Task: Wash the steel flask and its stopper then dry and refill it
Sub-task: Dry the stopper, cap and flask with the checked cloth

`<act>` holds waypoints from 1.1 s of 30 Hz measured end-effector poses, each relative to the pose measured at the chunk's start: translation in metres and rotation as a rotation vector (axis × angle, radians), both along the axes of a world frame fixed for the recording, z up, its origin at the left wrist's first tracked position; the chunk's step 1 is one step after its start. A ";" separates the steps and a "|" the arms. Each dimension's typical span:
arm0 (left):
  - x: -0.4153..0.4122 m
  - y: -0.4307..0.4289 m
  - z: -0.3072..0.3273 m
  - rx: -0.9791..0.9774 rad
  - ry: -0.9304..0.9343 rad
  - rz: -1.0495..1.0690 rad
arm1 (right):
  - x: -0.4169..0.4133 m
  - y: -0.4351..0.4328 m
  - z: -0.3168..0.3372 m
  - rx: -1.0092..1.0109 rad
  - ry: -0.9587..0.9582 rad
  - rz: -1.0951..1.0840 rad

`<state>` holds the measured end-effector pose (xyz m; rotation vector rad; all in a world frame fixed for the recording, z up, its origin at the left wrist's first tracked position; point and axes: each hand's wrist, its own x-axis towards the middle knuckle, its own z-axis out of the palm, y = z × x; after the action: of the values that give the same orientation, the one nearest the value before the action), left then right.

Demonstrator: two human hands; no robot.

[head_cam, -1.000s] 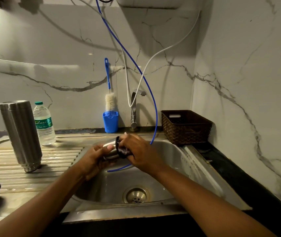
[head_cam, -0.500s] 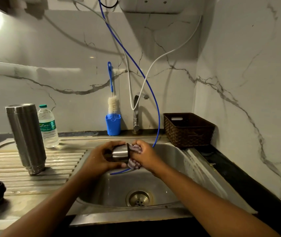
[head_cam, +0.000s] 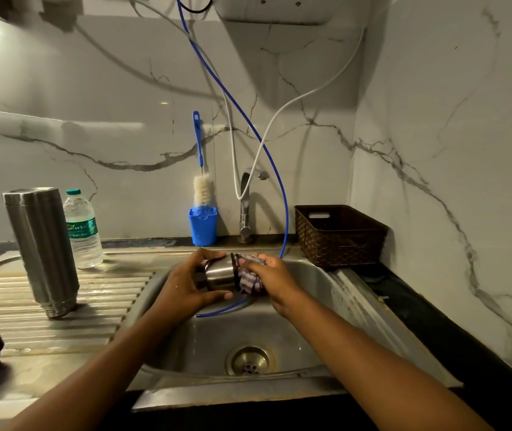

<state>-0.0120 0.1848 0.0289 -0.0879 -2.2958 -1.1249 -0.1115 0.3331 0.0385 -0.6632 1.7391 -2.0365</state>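
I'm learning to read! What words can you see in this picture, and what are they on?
"natur..." in white cursive, on the green label of the water bottle; its end curves out of sight.
Small print below it: too blurred to read.
No other writing shows.

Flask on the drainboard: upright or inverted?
Inverted: the steel flask stands mouth-down, threaded neck on the ribbed drainboard, closed base on top.
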 end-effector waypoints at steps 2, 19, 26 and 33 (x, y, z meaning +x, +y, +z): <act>-0.004 0.001 -0.004 0.127 0.012 0.001 | -0.004 0.002 0.003 -0.031 -0.069 -0.027; -0.013 -0.012 -0.017 0.795 0.038 -0.074 | -0.005 0.013 0.012 0.210 0.355 0.103; -0.013 -0.011 -0.019 0.655 -0.056 -0.017 | -0.001 0.006 -0.006 0.395 0.420 0.133; -0.012 -0.010 -0.015 0.732 -0.058 -0.026 | -0.016 0.011 -0.008 0.199 0.092 0.133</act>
<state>-0.0242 0.1751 0.0142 0.1992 -1.7943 -1.9191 -0.1273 0.3442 0.0302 -0.7949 1.8662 -1.7424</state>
